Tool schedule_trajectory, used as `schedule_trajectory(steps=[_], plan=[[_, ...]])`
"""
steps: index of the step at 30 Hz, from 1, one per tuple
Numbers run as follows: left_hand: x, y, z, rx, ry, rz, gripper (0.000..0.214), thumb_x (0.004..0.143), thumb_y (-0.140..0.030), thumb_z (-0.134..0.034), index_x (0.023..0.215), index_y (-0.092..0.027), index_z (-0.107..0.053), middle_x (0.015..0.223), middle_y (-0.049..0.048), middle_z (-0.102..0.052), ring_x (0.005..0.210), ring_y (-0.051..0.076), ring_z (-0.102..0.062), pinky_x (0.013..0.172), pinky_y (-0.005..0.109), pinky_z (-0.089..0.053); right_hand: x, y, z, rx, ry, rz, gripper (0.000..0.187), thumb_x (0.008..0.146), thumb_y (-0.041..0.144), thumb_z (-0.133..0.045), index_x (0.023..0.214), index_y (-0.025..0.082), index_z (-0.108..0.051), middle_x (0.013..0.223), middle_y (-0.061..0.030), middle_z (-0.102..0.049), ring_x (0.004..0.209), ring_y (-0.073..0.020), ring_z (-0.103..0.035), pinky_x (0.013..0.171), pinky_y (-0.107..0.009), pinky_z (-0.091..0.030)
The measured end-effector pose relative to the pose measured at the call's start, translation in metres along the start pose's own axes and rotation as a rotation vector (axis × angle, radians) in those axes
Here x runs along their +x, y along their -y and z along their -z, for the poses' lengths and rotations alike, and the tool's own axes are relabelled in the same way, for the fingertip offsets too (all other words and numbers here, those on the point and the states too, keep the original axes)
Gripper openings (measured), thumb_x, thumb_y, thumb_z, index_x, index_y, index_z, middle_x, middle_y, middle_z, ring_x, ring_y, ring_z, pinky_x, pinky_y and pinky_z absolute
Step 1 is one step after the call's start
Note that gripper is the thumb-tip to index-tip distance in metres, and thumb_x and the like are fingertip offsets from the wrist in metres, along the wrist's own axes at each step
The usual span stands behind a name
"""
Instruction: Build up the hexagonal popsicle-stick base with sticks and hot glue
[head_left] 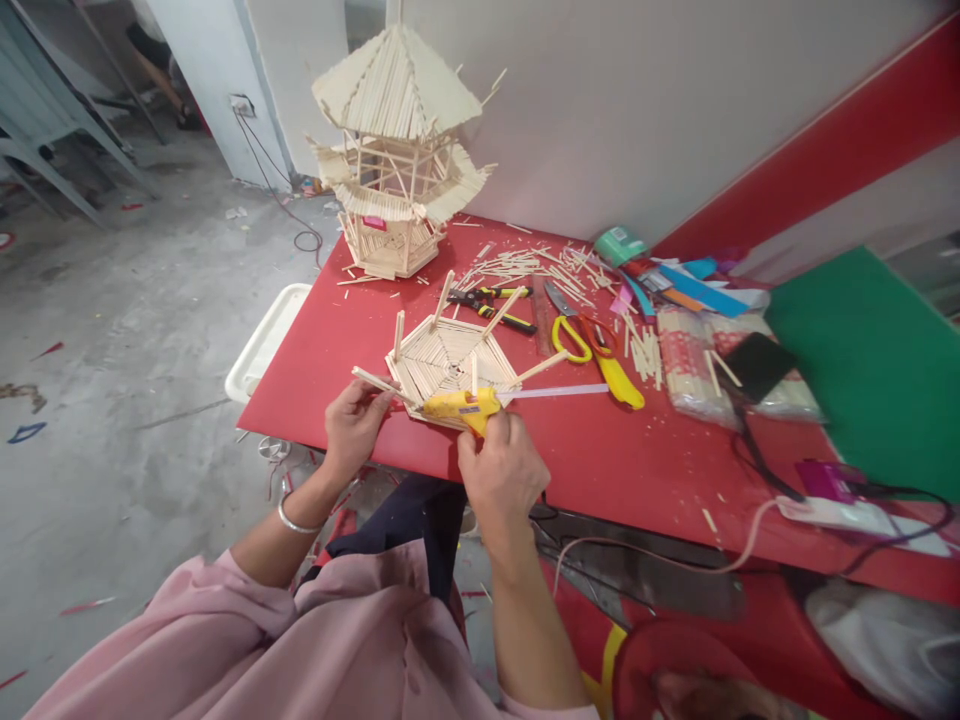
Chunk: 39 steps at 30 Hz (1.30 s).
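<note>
Small craft workshop, glue gun [463, 402] over a red table [300, 370], pliers [481, 301] and scissors [568, 309] on it, stick pagoda [394, 95] at its far left corner, concrete floor [172, 310] left of the table

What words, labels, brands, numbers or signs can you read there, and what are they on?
None can be read with certainty.
Yellow glue gun: small marking on its side, too small.
Green roll-like item: pale label, too small.
Clear packs: red print, blurred.
Pink tag on the stick pagoda: cannot tell whether it bears text.
</note>
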<state>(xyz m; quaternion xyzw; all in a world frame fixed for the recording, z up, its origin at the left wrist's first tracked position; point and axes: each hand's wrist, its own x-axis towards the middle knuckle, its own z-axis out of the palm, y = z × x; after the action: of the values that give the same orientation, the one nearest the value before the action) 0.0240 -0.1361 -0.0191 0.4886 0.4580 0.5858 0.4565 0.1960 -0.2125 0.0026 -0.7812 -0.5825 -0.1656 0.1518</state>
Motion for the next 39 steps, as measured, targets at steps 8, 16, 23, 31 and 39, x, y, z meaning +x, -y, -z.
schedule_trajectory(steps=[8, 16, 23, 31, 39], plan=[[0.0001, -0.0002, 0.0004, 0.002, -0.001, 0.011, 0.018, 0.078, -0.035, -0.082, 0.086, -0.019, -0.077, 0.091, 0.0052, -0.079, 0.081, 0.018, -0.072, 0.073, 0.029, -0.06, -0.0004, -0.0006, 0.0004, -0.014, -0.029, 0.004, 0.025, 0.091, 0.024, -0.059, 0.111, 0.014, -0.068, 0.09, -0.0076, -0.068, 0.072, -0.0188, -0.058, 0.056, -0.032, -0.026], [0.0003, 0.0008, 0.0004, 0.029, 0.0, -0.034, 0.022, 0.079, -0.038, -0.081, 0.087, -0.019, -0.077, 0.09, 0.0054, -0.08, 0.081, 0.018, -0.073, 0.071, 0.029, -0.061, -0.0016, -0.0009, 0.002, 0.009, 0.009, 0.006, 0.023, 0.09, 0.023, -0.06, 0.109, 0.014, -0.067, 0.09, -0.0079, -0.067, 0.075, -0.0189, -0.057, 0.058, -0.032, -0.027], [0.0009, 0.0038, 0.0008, 0.027, 0.006, -0.059, 0.023, 0.08, -0.039, -0.079, 0.088, -0.018, -0.077, 0.09, 0.0063, -0.08, 0.081, 0.019, -0.074, 0.07, 0.029, -0.061, -0.0015, -0.0017, 0.0023, -0.01, -0.048, 0.032, 0.024, 0.092, 0.023, -0.06, 0.111, 0.012, -0.068, 0.089, -0.0081, -0.068, 0.074, -0.0195, -0.058, 0.057, -0.031, -0.028], [0.001, 0.0037, 0.0008, 0.034, 0.003, -0.079, 0.022, 0.08, -0.039, -0.079, 0.088, -0.018, -0.078, 0.089, 0.006, -0.08, 0.08, 0.018, -0.075, 0.069, 0.028, -0.062, 0.0006, -0.0015, 0.0005, -0.001, -0.046, 0.028, 0.025, 0.092, 0.023, -0.059, 0.114, 0.012, -0.067, 0.092, -0.0086, -0.068, 0.077, -0.0198, -0.058, 0.057, -0.031, -0.029], [0.001, 0.0052, 0.0013, 0.034, 0.001, -0.107, 0.018, 0.082, -0.035, -0.078, 0.089, -0.018, -0.078, 0.09, 0.0059, -0.081, 0.082, 0.018, -0.075, 0.073, 0.028, -0.062, -0.0028, -0.0047, 0.0016, 0.005, -0.042, 0.027, 0.027, 0.091, 0.021, -0.059, 0.116, 0.012, -0.066, 0.094, -0.0086, -0.067, 0.078, -0.0191, -0.057, 0.058, -0.031, -0.028]])
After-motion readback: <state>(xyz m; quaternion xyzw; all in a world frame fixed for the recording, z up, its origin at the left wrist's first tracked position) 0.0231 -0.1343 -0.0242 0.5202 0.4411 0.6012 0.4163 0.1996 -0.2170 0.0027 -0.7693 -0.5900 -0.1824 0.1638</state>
